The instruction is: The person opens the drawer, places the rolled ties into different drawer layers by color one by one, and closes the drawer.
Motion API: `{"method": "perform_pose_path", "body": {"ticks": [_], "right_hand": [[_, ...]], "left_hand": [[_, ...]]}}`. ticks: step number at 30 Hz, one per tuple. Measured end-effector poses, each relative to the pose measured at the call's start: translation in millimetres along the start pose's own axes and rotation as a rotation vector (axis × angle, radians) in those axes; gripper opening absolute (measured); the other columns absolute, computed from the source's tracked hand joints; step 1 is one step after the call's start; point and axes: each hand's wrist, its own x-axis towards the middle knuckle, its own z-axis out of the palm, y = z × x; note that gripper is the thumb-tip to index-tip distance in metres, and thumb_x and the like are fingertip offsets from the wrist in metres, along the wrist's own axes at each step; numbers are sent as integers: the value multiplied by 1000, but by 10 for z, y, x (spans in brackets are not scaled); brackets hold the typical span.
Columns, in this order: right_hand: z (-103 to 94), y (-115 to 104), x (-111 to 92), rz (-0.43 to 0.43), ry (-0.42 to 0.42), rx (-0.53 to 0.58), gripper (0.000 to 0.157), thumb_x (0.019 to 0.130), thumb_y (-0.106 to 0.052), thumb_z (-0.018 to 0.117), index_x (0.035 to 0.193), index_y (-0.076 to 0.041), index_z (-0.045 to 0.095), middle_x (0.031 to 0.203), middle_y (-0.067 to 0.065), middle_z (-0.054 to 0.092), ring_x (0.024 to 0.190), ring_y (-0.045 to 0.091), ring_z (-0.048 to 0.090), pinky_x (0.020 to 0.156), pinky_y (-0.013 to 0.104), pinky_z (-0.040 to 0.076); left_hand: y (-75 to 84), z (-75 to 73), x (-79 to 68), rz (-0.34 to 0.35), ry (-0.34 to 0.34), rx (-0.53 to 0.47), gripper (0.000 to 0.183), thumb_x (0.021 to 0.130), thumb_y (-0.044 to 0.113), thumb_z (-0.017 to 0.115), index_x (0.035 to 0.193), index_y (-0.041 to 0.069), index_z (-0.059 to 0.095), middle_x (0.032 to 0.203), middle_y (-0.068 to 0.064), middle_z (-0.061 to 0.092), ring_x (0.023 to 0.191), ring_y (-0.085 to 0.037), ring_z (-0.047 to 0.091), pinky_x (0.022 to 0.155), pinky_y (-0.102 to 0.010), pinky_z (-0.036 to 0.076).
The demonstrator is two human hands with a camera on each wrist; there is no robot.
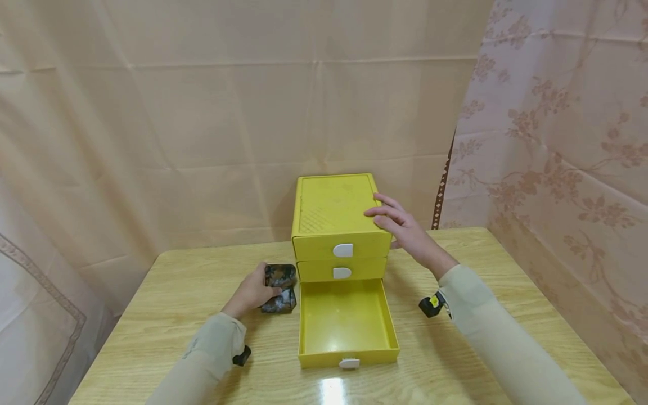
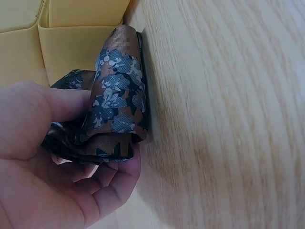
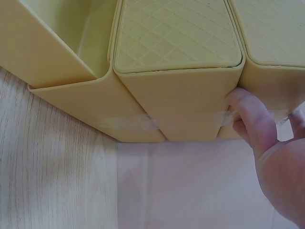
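My left hand holds a folded floral cloth just left of the yellow drawer unit. The cloth is dark and brown, satiny, with grey-blue flowers; its edge is at the tabletop in the left wrist view. My thumb lies on one side of the bundle, and the fingers curl beneath it. At the unit's upper right edge, my right hand rests with fingers spread over the top. The right thumb touches the side wall. The bottom drawer is pulled out, with nothing visible inside.
Two closed drawers with white handles sit above the pulled-out one. The unit stands at the back of a wooden table. Behind it hangs a beige curtain, and a flowered curtain hangs to the right.
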Motion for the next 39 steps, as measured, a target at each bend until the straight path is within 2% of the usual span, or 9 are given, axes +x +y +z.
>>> {"method": "perform_pose_path", "body": {"ticks": [4,11,23,27,33,39], "right_hand": [[-14,98,41,-10,6,12,36,99,-43,47,127,-25,57,152,-24,16,131,25,35,79,60,47],[24,-137,-53,-7,-7,31,36,102,-32,46,130,-13,55,156,-11,13,132,30,33,82,63,45],[28,-156,-53,-5,-5,30,36,102,-31,45,131,-12,54,157,-9,13,132,30,33,81,62,45],[18,-103,-33,-6,-5,27,36,102,-31,45,131,-13,55,156,-10,13,132,29,33,81,62,45],[-18,105,51,-10,8,28,35,100,-37,47,129,-20,56,153,-20,15,132,27,34,79,63,46],[-25,159,62,-14,20,-2,36,98,-46,48,126,-27,58,151,-25,16,131,24,36,78,59,48]], "left_hand": [[-21,-9,6,6,2,-13,84,89,17,69,148,-5,14,147,-29,27,131,-46,31,101,-57,33],[-13,-43,-8,-3,-10,-58,85,88,18,70,149,-3,15,148,-28,27,132,-45,30,102,-58,31],[2,-79,-32,-36,-26,-123,90,87,22,71,150,-1,11,151,-26,21,136,-45,22,105,-58,26],[17,-87,-39,-23,-19,-128,89,87,22,72,150,0,13,150,-26,25,135,-45,24,105,-59,26],[40,-111,-38,11,0,-110,86,85,23,73,149,-1,19,145,-25,34,133,-44,29,105,-58,28],[95,-132,-74,40,-1,-95,88,86,25,73,149,0,18,149,-25,28,134,-44,27,104,-58,28]]}}
